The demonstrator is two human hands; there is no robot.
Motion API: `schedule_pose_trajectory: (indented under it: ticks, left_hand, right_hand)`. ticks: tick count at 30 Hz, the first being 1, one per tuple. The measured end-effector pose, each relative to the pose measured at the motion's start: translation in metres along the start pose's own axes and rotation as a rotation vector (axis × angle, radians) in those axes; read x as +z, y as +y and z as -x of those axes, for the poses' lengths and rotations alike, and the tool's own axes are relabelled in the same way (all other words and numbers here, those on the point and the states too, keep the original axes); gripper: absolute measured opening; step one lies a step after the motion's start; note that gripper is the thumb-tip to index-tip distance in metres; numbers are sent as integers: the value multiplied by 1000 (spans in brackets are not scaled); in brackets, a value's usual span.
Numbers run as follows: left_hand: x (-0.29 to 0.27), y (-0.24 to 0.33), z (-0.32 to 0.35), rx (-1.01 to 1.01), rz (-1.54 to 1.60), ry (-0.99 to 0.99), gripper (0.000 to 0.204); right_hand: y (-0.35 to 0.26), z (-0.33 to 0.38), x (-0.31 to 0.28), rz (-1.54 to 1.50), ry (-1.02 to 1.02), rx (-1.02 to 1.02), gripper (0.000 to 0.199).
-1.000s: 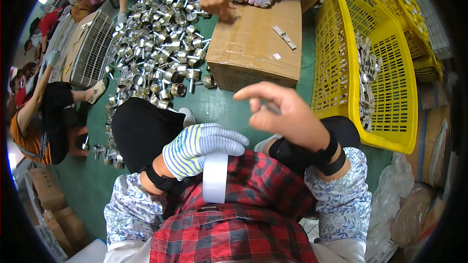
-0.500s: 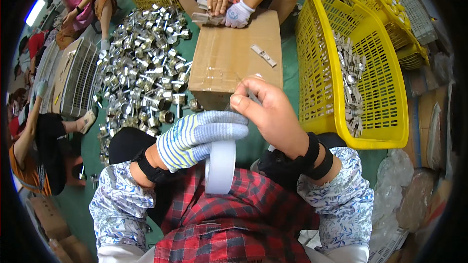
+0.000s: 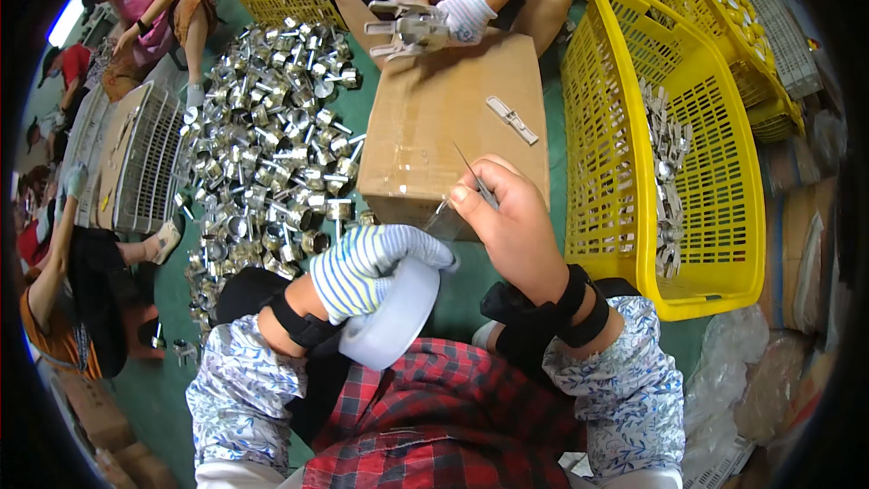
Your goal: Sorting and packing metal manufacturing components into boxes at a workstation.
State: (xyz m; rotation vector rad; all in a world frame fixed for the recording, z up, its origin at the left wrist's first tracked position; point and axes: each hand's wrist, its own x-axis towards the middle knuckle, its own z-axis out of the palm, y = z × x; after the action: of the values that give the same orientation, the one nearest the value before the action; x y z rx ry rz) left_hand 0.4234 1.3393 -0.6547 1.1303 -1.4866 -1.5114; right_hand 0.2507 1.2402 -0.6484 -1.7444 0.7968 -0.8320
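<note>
Tape roll (image 3: 391,312), white, sits gripped in the gloved left hand (image 3: 371,263) just off the cardboard box's (image 3: 434,127) near edge. The bare right hand (image 3: 516,226) pinches the clear strip's end; best keep it taut and level while drawing.

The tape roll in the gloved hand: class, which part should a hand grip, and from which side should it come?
Grip the tape roll across its broad white outer band, from above and the left, as the gloved left hand does. The free strip runs toward the bare right hand by the cardboard box, so that side should stay open.
</note>
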Motion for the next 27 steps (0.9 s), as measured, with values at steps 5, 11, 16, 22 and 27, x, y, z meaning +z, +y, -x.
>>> schedule_pose_trajectory:
  ticks: [5,11,16,22,27]
  left_hand:
    - [-13,-8,-13,101,-171,43,36]
    - [-19,-31,-28,104,-193,-85,48]
    - [-36,-22,-47,133,-277,-97,45]
    - [-44,-23,-47,31,57,43,40]
    - [-53,-19,-44,60,373,206,28]
  right_hand:
    - [5,-12,-2,10,29,32,17]
    - [25,-20,-3,16,-2,61,19]
    - [27,-39,-10,-285,-41,260,12]
    - [30,-58,-13,-915,-221,589,16]
    - [35,-69,-16,-1193,74,541,23]
